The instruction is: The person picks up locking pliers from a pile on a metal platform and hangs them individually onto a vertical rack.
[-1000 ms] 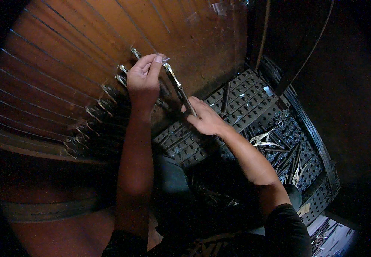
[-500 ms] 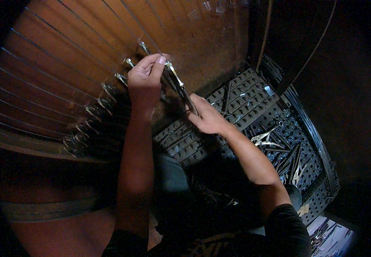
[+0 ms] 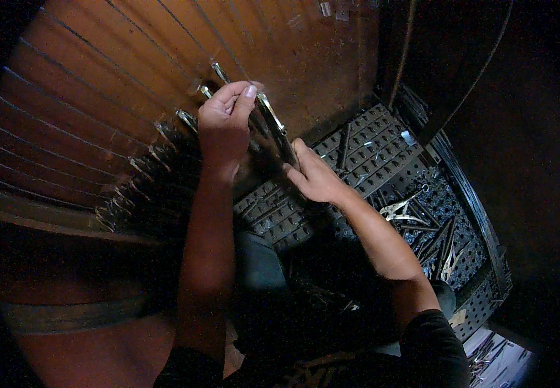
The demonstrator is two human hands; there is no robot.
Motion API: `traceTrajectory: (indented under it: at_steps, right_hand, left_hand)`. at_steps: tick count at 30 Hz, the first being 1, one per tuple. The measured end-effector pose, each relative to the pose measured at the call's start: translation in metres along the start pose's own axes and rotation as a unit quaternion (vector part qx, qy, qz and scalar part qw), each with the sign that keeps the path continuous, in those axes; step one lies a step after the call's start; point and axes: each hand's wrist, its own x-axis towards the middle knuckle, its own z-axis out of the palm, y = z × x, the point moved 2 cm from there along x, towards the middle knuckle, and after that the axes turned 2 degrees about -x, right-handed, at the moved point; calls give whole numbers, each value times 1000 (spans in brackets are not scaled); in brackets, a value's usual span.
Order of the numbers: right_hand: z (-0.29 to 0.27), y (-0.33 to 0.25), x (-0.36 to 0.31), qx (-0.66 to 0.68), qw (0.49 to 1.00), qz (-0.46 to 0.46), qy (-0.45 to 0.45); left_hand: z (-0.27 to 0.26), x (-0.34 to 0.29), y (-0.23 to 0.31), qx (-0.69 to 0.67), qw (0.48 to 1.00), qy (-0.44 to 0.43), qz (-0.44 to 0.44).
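My right hand [image 3: 315, 173] is wrapped round the dark handles of a pair of pliers [image 3: 282, 130]. Their shiny jaws point up and away, toward the fingers of my left hand [image 3: 227, 119]. That hand is closed in a pinch, thumb against forefinger, at the lower end of a thin wire [image 3: 226, 45]; the exact grip is hidden by the fingers. Just beyond and left of it, slim tools with shiny heads [image 3: 186, 118] stick out at the ends of other wires. A row of dark pieces with wire loops [image 3: 141, 168] continues down to the left.
A brown curved panel [image 3: 319, 64] with taut wires rises ahead. To the right stands a perforated metal rack [image 3: 364, 152], with more pliers [image 3: 398, 210] and dark rods [image 3: 445, 239] on it. A white tray of small pieces [image 3: 503, 355] lies at the lower right.
My left hand and the pliers' jaws have shifted slightly to the right in the picture. Both hands keep the same grip.
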Motion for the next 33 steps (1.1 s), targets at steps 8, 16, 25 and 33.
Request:
traceTrajectory:
  at_steps: [8, 16, 25, 33]
  right_hand:
    - [2, 4, -1, -28, 999, 9, 28]
    - [-1, -7, 2, -58, 997, 10, 57]
    - [1, 0, -1, -59, 996, 8, 66]
    - [8, 7, -2, -69, 992, -42, 101]
  left_hand:
    - [4, -1, 0, -22, 1000, 10, -18]
    - [10, -5, 9, 53, 996, 60, 48]
    - [7, 0, 8, 54, 995, 50, 65]
    - [23, -46, -20, 37, 997, -51, -44]
